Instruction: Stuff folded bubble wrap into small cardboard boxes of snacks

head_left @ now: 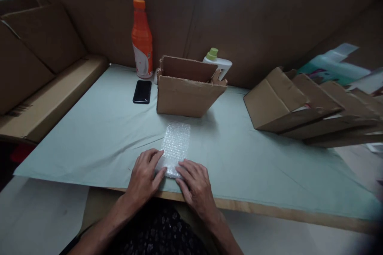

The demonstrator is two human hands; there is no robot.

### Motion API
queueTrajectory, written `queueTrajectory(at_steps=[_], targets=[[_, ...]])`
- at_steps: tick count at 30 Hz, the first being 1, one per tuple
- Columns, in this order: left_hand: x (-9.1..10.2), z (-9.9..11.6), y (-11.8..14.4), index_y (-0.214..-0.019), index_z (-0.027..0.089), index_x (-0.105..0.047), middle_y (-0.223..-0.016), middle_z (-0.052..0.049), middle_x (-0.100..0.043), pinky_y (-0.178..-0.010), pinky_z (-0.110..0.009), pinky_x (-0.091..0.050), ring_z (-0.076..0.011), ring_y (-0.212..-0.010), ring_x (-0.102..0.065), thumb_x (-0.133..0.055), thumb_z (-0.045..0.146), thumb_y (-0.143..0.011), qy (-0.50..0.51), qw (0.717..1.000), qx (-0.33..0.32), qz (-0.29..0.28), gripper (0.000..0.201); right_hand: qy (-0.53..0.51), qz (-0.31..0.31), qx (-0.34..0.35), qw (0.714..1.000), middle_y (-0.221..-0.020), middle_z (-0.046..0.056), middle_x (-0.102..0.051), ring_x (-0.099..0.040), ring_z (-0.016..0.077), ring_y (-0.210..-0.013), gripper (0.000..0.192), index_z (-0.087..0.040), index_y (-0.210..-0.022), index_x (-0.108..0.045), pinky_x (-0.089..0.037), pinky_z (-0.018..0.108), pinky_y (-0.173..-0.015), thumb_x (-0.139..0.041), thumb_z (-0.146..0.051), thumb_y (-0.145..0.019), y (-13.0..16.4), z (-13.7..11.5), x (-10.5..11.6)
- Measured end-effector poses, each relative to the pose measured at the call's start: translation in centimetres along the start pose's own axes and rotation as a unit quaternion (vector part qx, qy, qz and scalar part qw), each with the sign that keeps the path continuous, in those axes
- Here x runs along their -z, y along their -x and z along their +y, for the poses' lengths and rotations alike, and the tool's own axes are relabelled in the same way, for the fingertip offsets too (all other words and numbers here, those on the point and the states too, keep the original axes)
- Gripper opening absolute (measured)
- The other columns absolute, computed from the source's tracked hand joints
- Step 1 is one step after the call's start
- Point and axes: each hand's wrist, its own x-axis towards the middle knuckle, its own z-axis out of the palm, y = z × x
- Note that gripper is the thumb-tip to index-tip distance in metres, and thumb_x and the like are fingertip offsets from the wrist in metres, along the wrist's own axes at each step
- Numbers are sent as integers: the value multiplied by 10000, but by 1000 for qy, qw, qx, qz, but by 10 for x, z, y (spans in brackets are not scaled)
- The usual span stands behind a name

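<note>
A strip of bubble wrap [175,147] lies flat on the pale green cover of the bench [98,135], close to the near edge and about midway along it, its length running toward the far edge. The left hand [145,177] and right hand [194,183] press palm-down on the strip's near end, fingers [155,157] spread loosely and resting on the plastic, not closed around it. Just beyond the strip's far end stands an open cardboard box [187,91]. A white bottle with a green cap [217,61] sits behind the box, near the far edge. To the box's left lies a black phone [142,91], with an orange bottle [141,41] upright at the far edge behind it. Folded cardboard boxes [308,107] lean in a row toward the bench's right edge.
</note>
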Motion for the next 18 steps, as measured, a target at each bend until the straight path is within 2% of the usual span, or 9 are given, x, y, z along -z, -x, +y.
queueTrajectory(at_steps=[2,5,7,11,15,18], targets=[[9,2,5,-1350,198,-557,-1322,-128,-607,-1008,-457,-484,-288,-1215,-559,-601,247,-951,32,999,-40,-11,405,-31,1,-17,999,-1091,80,-740,-661,255,-1058,210,-205,-1168,-632,-504,450,-911,-551,-144,-984,-1,1,1],[20,6,11,-1380,233,-516,-1246,-83,-660,-1001,-426,-480,-250,-1180,-572,-565,191,-959,85,993,-65,-57,425,-93,-28,-49,994,-1012,62,-739,-672,221,-943,191,-215,-1168,-635,-526,405,-847,-546,-181,-1003,1,0,5],[20,6,10,-1381,226,-509,-1144,-70,-696,-930,-402,-504,-230,-1069,-609,-522,167,-974,99,992,-43,-68,411,-99,-24,-60,993,-1030,62,-736,-669,214,-944,204,-224,-1203,-623,-532,387,-830,-542,-216,-1016,4,1,6],[5,1,-3,-1346,177,-555,-1021,-80,-703,-839,-413,-523,-239,-926,-620,-516,224,-984,57,997,14,-58,367,-30,42,-44,998,-1224,122,-685,-629,266,-1119,303,-208,-1289,-585,-505,440,-912,-586,-293,-998,7,3,1],[-4,-2,-14,-1311,173,-581,-1177,-127,-664,-940,-476,-505,-279,-1079,-599,-529,256,-977,20,999,10,-24,348,-6,2,-26,1000,-1266,110,-677,-604,284,-1171,313,-223,-1269,-611,-468,476,-975,-630,-244,-957,3,5,-6],[6,2,-8,-1366,199,-536,-1312,-134,-612,-1034,-497,-468,-294,-1225,-547,-594,271,-940,64,996,-38,-46,435,-43,3,-46,998,-1140,84,-723,-636,260,-1084,265,-229,-1232,-625,-477,469,-954,-599,-198,-970,0,4,-3]])
